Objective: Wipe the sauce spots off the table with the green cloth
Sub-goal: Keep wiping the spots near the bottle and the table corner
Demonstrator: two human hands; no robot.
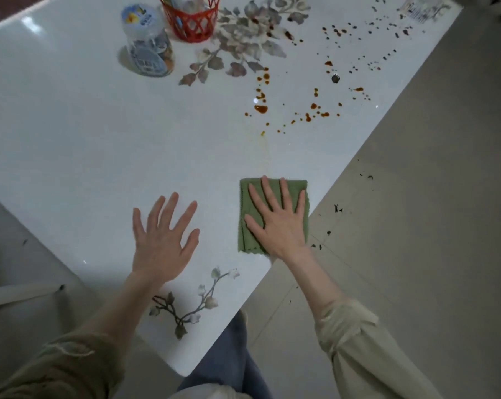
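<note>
A folded green cloth lies flat on the glossy white table near its right edge. My right hand presses flat on top of the cloth, fingers spread. Flat on the bare table to the cloth's left rests my left hand, fingers apart and holding nothing. Several brown-orange sauce spots are scattered farther up the table, from the middle toward the far right corner. A faint yellowish smear runs from the spots down toward the cloth.
A clear plastic jar with a blue label and a red wire basket stand at the far side. Grey flower prints decorate the table top. The table edge runs diagonally on the right, with tiled floor and dark crumbs beyond.
</note>
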